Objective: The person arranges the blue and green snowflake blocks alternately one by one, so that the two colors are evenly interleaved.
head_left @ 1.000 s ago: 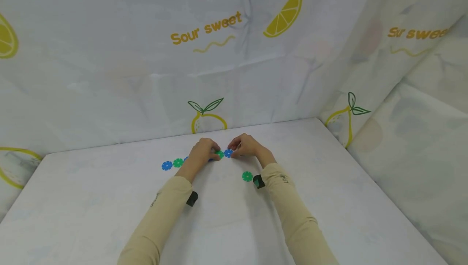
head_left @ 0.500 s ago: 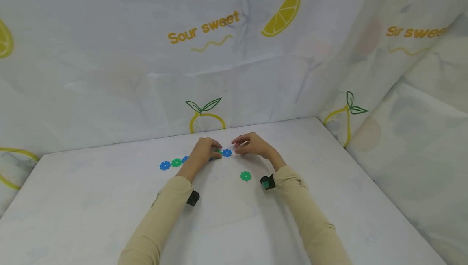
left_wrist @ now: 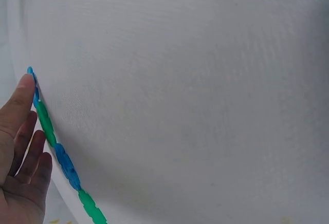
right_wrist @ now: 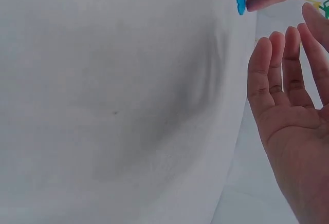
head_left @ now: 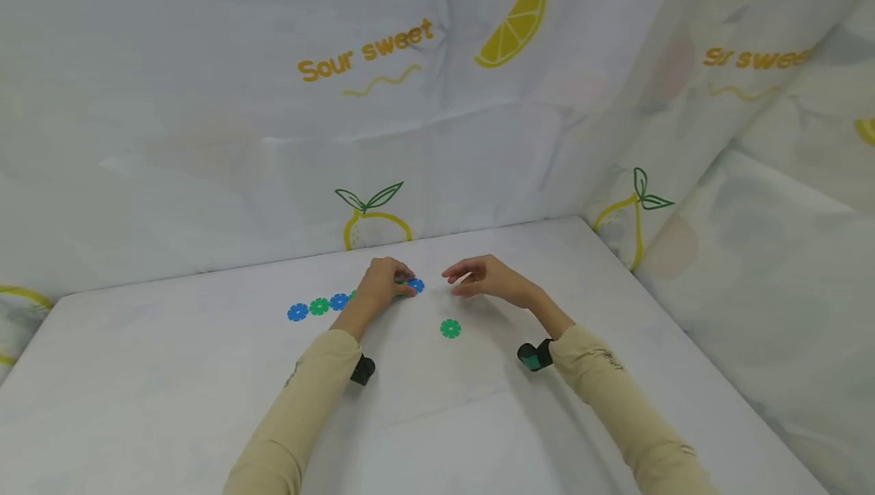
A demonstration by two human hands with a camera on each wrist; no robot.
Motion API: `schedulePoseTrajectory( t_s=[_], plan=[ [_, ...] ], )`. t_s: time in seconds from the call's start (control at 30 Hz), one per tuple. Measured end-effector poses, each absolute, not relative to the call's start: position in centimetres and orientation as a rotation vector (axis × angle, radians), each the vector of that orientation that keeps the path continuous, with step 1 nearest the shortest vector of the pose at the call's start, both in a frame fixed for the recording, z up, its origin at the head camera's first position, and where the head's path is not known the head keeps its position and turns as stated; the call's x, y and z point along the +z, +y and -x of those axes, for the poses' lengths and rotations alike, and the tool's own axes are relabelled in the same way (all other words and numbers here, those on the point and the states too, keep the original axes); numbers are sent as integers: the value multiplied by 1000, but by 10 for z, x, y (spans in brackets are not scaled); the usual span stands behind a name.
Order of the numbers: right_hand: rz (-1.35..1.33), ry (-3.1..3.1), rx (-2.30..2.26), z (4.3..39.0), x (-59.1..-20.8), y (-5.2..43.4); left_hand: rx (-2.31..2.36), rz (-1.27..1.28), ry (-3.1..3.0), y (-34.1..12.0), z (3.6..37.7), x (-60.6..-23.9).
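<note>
A chain of blue and green notched interlocking discs lies along the back of the table, its middle hidden behind my left hand (head_left: 386,282). That hand pinches the blue disc (head_left: 416,285) at the chain's right end; in the left wrist view the thumb presses on this blue disc (left_wrist: 36,98), next to a green disc (left_wrist: 46,123). My right hand (head_left: 495,281) is held to the right of the chain, fingers relaxed and holding nothing. In the right wrist view its palm (right_wrist: 295,131) is turned up toward the camera. One loose green disc (head_left: 450,329) lies nearer, between the arms.
The white table (head_left: 171,373) meets a hanging white sheet (head_left: 225,176) with lemon prints at the back and right. A dark wrist camera (head_left: 535,356) sits under the right forearm, another dark camera (head_left: 363,370) under the left.
My right hand has let go of the end blue disc and moved away to the right. The left hand stays at the chain. The head view has turned slightly right.
</note>
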State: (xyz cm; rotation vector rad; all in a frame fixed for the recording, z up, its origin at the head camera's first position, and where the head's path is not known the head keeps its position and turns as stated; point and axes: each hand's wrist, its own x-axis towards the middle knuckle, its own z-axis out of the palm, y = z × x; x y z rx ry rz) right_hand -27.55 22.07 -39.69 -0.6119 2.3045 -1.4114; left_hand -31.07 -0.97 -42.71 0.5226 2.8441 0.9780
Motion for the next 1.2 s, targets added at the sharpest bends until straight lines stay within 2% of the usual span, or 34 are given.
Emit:
schedulePoseTrajectory(
  t_s=[0.37, 0.83, 1.2],
  plan=[
    [619, 2278, -1288, 243, -391, 232, 1016, -427, 2828, -7, 310, -426],
    [691, 2294, -1393, 228, -421, 232, 1121, -323, 2792, -6, 306, -426],
    [749, 2296, -1467, 226, -414, 214, 1150, -301, 2801, -5, 305, -427]
  ],
)
